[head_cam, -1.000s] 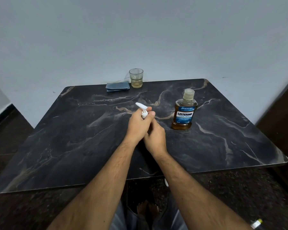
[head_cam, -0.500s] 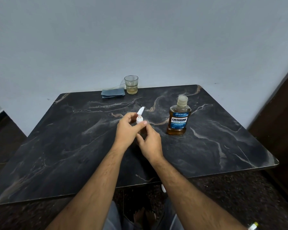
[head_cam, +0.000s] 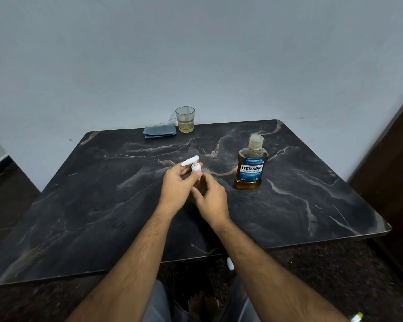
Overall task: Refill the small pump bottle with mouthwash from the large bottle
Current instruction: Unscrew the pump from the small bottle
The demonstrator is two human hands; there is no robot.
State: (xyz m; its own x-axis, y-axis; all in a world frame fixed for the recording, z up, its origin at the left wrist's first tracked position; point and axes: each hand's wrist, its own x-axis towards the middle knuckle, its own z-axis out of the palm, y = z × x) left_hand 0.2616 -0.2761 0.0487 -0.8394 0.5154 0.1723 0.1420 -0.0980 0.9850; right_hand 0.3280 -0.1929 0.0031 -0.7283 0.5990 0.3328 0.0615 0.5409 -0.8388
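Head view: left hand [head_cam: 176, 189] pinches the white pump head [head_cam: 194, 164] atop the small pump bottle [head_cam: 199, 182], which the right hand [head_cam: 213, 201] steadies. Listerine bottle [head_cam: 251, 165] stands capped nearby on the marble table [head_cam: 102, 205]; pouring hasn't begun.

table [head_cam: 289, 205]: dark marble-look top, smooth, faint sheen | pump [head_cam: 192, 161]: white plastic, glossy | bottle [head_cam: 250, 167]: clear plastic, shiny, glossy blue label, frosted cap | glass [head_cam: 185, 119]: clear | cloth [head_cam: 159, 131]: blue, matt | wall [head_cam: 196, 54]: matt paint
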